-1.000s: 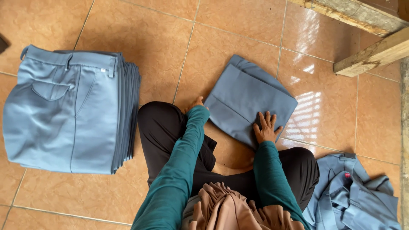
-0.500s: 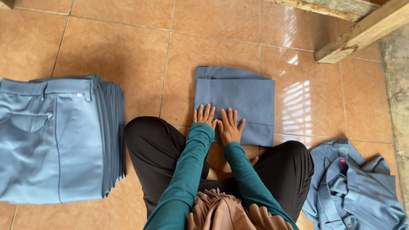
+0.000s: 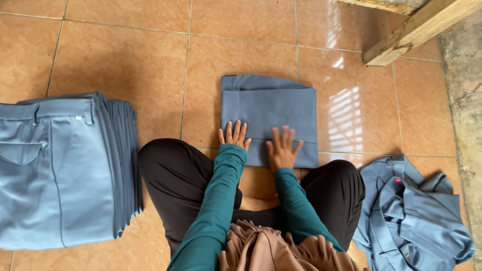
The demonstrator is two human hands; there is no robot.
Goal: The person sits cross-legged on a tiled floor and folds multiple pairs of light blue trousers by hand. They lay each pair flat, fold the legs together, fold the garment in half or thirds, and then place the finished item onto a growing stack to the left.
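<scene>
While both palms press flat, fingers spread, on the near edge of the folded grey-blue cloth garment (image 3: 269, 116) lying on the orange tiled floor (image 3: 125, 60), the left hand (image 3: 234, 135) and right hand (image 3: 282, 149) seem to be smoothing the finished fold; lifting it likely calls for gripping both sides.

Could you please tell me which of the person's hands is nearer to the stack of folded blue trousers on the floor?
Left. The left hand presses the folded blue garment on the side towards the stack of trousers; the right hand lies farther away.

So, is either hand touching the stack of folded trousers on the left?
No: both the left hand and right hand lie flat on the folded blue garment, apart from the stack.
</scene>
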